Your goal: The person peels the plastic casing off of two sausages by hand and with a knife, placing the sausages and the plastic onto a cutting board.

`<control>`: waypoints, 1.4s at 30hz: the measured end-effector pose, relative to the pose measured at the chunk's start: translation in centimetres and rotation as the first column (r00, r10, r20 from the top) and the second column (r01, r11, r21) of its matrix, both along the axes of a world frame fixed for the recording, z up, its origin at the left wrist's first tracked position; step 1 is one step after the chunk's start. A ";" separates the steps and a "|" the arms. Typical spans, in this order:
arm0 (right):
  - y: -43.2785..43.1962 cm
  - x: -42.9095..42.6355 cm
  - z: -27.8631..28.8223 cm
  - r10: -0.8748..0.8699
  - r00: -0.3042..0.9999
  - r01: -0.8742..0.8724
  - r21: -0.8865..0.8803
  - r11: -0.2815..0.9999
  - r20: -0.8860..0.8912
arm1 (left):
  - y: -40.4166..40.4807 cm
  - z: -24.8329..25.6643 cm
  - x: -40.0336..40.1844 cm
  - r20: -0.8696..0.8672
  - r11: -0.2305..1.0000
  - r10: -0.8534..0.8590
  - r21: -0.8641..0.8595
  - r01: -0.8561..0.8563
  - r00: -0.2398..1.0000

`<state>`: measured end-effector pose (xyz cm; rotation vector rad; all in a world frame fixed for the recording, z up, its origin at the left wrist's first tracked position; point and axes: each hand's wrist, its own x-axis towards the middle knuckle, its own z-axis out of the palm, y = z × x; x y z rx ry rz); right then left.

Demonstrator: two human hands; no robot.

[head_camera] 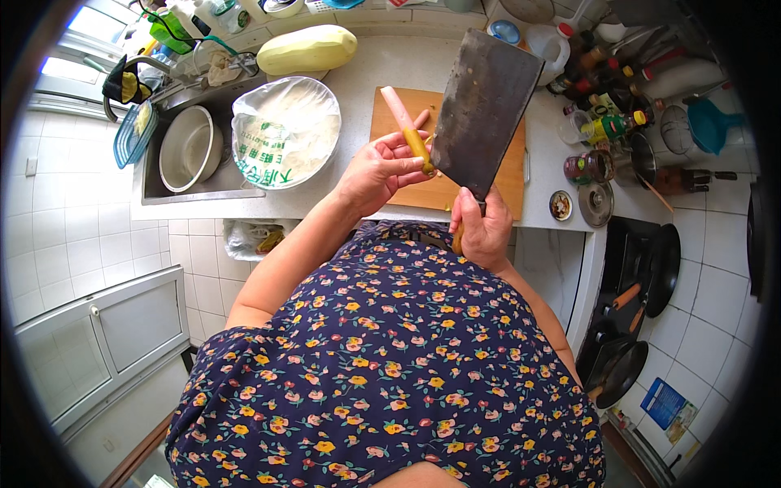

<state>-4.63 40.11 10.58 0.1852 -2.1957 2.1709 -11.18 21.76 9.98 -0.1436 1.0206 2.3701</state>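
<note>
My left hand [381, 174] holds a pickled cucumber [416, 145] between thumb and fingers, above the wooden cutting board [448, 198]. A long pink sausage [396, 107] lines up with the cucumber's upper end; whether the two are joined I cannot tell. A shorter pink piece [421, 119] lies behind, on the board. My right hand [483, 229] is closed around the wooden handle of a broad dark cleaver [485, 104], its blade raised over the board. The blade's lower corner is close beside the cucumber's lower end. Small yellowish bits lie on the board.
A plastic-covered bowl [287, 131] and a large peeled gourd [307, 50] are at the left, beside the sink holding a metal basin [191, 149]. Bottles, a dark jar [589, 166] and a metal lid [595, 203] stand at the right. Pans [662, 271] rest on the stove.
</note>
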 end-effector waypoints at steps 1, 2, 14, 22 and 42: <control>0.0 0.0 0.0 -0.006 1.000 0.006 0.000 1.000 0.007 | 0.1 0.0 0.1 -0.006 1.000 0.009 -0.001 -0.009 1.000; -0.1 0.0 0.0 -0.012 1.000 0.012 -0.001 1.000 0.013 | 0.2 0.0 0.1 -0.013 1.000 0.017 -0.002 -0.017 1.000; -0.4 0.2 0.7 -0.059 0.994 0.060 -0.015 0.998 0.095 | 0.5 0.1 0.0 -0.030 0.999 0.023 -0.045 -0.025 0.999; -0.5 -0.1 0.8 -0.057 0.995 0.057 0.001 0.998 0.082 | 1.0 -0.6 0.9 -0.036 0.997 -0.040 -0.074 0.037 0.999; 2.4 -3.9 -1.1 -0.269 0.960 0.281 0.330 0.901 -0.082 | 0.7 -1.2 1.0 0.021 0.993 -0.109 -0.041 0.109 0.994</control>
